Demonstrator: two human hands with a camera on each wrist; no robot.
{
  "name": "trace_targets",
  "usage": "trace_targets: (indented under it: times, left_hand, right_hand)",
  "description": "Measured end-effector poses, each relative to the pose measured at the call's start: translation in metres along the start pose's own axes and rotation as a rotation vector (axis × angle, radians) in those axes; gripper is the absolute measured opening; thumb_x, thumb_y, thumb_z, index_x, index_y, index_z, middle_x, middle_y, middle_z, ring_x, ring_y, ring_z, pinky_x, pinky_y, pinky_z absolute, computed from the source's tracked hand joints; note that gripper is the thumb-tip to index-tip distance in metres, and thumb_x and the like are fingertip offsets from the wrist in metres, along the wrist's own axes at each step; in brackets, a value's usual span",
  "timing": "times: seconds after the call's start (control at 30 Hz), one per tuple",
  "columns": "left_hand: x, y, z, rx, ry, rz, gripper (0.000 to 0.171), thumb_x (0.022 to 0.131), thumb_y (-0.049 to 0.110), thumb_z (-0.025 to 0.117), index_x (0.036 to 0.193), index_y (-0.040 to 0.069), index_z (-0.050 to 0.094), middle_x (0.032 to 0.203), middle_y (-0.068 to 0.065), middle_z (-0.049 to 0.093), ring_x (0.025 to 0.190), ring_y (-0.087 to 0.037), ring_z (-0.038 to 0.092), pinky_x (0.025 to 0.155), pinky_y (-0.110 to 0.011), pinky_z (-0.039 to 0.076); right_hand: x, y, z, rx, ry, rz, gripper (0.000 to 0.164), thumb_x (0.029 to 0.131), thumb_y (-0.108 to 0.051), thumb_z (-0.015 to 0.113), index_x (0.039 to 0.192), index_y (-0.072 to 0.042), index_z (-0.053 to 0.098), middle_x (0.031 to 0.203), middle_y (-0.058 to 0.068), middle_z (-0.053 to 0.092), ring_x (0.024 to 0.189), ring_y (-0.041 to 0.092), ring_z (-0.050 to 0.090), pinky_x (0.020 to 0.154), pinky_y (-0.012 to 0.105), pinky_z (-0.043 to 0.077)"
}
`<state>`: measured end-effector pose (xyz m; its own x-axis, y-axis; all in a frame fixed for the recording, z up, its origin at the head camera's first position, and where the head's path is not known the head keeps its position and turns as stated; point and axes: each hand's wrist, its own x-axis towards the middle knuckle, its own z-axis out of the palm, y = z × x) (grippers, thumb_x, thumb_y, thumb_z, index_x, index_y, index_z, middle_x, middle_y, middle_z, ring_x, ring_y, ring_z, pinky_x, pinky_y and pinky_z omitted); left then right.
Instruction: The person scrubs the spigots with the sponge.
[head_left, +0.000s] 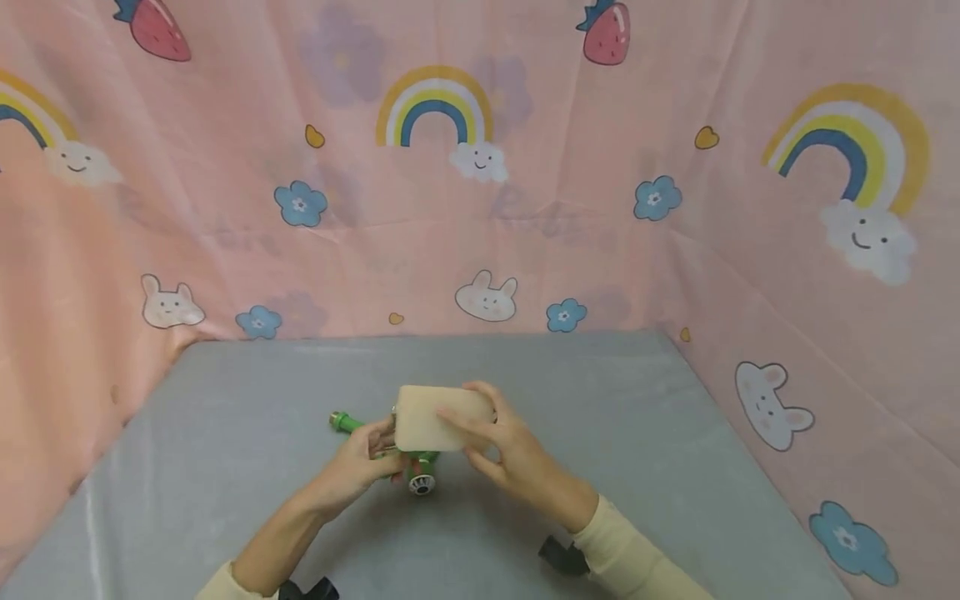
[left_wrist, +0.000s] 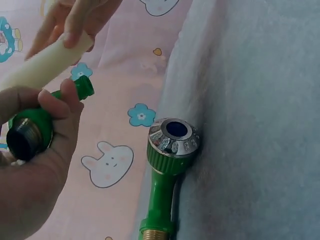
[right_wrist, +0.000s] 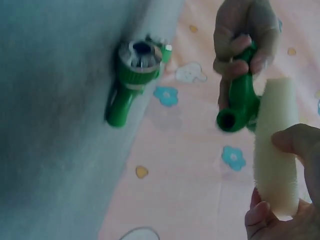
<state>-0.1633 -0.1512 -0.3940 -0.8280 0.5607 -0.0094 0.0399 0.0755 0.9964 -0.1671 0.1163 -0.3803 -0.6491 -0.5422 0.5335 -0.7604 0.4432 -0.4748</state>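
Observation:
My right hand grips a cream-coloured sponge block, thumb on one broad face and fingers at the other side. To its left, my left hand holds a green pipe fitting, with a wide threaded opening and a narrower outlet. In the right wrist view the sponge stands close beside this fitting; whether they touch I cannot tell. Below the hands, a green nozzle with a chrome ring head lies on the table, and its threaded brass end shows in the left wrist view.
A grey cloth covers the table. Pink printed fabric hangs behind and along both sides. Another green piece with a brass-coloured end shows left of the hands. Black wrist mounts sit by the sleeves.

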Motion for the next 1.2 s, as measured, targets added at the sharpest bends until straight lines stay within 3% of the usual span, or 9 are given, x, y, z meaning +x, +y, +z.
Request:
trace_targets:
  times: [0.07, 0.17, 0.3, 0.47, 0.6, 0.77, 0.87, 1.07, 1.2]
  left_hand:
    - [0.0, 0.001, -0.003, -0.013, 0.048, -0.009, 0.066, 0.101, 0.01, 0.06, 0.154, -0.006, 0.025, 0.121, -0.012, 0.069, 0.085, -0.011, 0.068, 0.069, -0.023, 0.054]
    - [-0.001, 0.003, -0.006, 0.002, 0.097, -0.015, 0.067, 0.1, 0.007, 0.061, 0.152, -0.007, 0.022, 0.118, -0.026, 0.069, 0.081, -0.009, 0.07, 0.065, -0.021, 0.052]
    - [0.0, 0.006, -0.007, 0.067, 0.109, -0.024, 0.059, 0.098, 0.008, 0.064, 0.147, -0.005, 0.033, 0.125, -0.037, 0.063, 0.078, -0.01, 0.069, 0.06, -0.021, 0.05]
    - [0.002, 0.004, -0.002, 0.152, 0.099, 0.037, 0.041, 0.097, 0.01, 0.067, 0.134, -0.005, 0.058, 0.095, -0.025, 0.07, 0.063, -0.008, 0.057, 0.053, -0.026, 0.049]
    - [0.001, 0.002, -0.002, 0.156, 0.137, 0.044, 0.038, 0.095, 0.009, 0.07, 0.127, -0.008, 0.063, 0.081, -0.019, 0.07, 0.054, -0.007, 0.053, 0.051, -0.027, 0.049]
    - [-0.001, 0.004, -0.008, 0.17, 0.244, -0.008, 0.035, 0.091, 0.012, 0.075, 0.119, -0.006, 0.066, 0.089, -0.023, 0.073, 0.062, -0.013, 0.065, 0.054, -0.029, 0.054]
    - [-0.003, 0.006, -0.012, 0.163, 0.287, -0.034, 0.036, 0.091, 0.012, 0.075, 0.119, -0.006, 0.063, 0.084, -0.02, 0.071, 0.064, -0.015, 0.066, 0.055, -0.031, 0.054]
    - [-0.002, 0.006, -0.019, 0.093, 0.392, -0.078, 0.042, 0.089, 0.007, 0.076, 0.125, -0.005, 0.057, 0.084, 0.003, 0.069, 0.065, -0.011, 0.061, 0.057, -0.026, 0.052]
    - [-0.001, 0.002, -0.014, 0.139, 0.386, -0.089, 0.041, 0.09, 0.008, 0.075, 0.125, -0.005, 0.059, 0.092, -0.001, 0.067, 0.07, -0.009, 0.058, 0.06, -0.026, 0.053]
  right_hand:
    - [0.001, 0.005, -0.005, -0.053, 0.023, 0.01, 0.059, 0.085, 0.003, 0.073, 0.14, -0.018, 0.062, 0.147, 0.021, 0.041, 0.126, 0.038, 0.054, 0.093, 0.045, 0.057]
    - [0.003, 0.009, -0.014, -0.08, 0.087, 0.026, 0.058, 0.082, 0.005, 0.073, 0.136, -0.017, 0.065, 0.144, 0.021, 0.043, 0.124, 0.037, 0.054, 0.09, 0.046, 0.056]
    - [0.004, 0.004, -0.017, -0.013, 0.111, -0.023, 0.058, 0.084, 0.003, 0.073, 0.138, -0.016, 0.063, 0.148, 0.02, 0.041, 0.125, 0.036, 0.053, 0.089, 0.043, 0.057]
    - [0.003, -0.004, -0.005, 0.032, 0.028, -0.07, 0.058, 0.088, -0.002, 0.074, 0.142, -0.018, 0.06, 0.149, 0.02, 0.038, 0.126, 0.037, 0.053, 0.092, 0.039, 0.058]
    - [0.003, -0.002, -0.001, -0.012, 0.048, -0.039, 0.06, 0.083, 0.001, 0.076, 0.138, -0.018, 0.063, 0.145, 0.02, 0.042, 0.124, 0.036, 0.055, 0.089, 0.04, 0.059]
    - [0.002, 0.004, -0.002, -0.044, 0.045, -0.002, 0.059, 0.081, 0.0, 0.077, 0.136, -0.018, 0.065, 0.143, 0.021, 0.044, 0.12, 0.037, 0.057, 0.084, 0.038, 0.06]
    - [0.004, 0.007, -0.003, -0.057, 0.047, 0.016, 0.06, 0.081, 0.001, 0.077, 0.136, -0.019, 0.065, 0.143, 0.021, 0.045, 0.118, 0.037, 0.058, 0.08, 0.035, 0.06]
    - [0.003, 0.011, -0.006, -0.072, 0.055, 0.051, 0.061, 0.081, 0.001, 0.078, 0.136, -0.021, 0.065, 0.145, 0.019, 0.044, 0.121, 0.036, 0.057, 0.082, 0.038, 0.058]
    - [-0.002, 0.013, -0.007, -0.069, 0.085, 0.03, 0.062, 0.082, 0.001, 0.078, 0.138, -0.019, 0.063, 0.146, 0.019, 0.042, 0.123, 0.037, 0.055, 0.087, 0.043, 0.058]
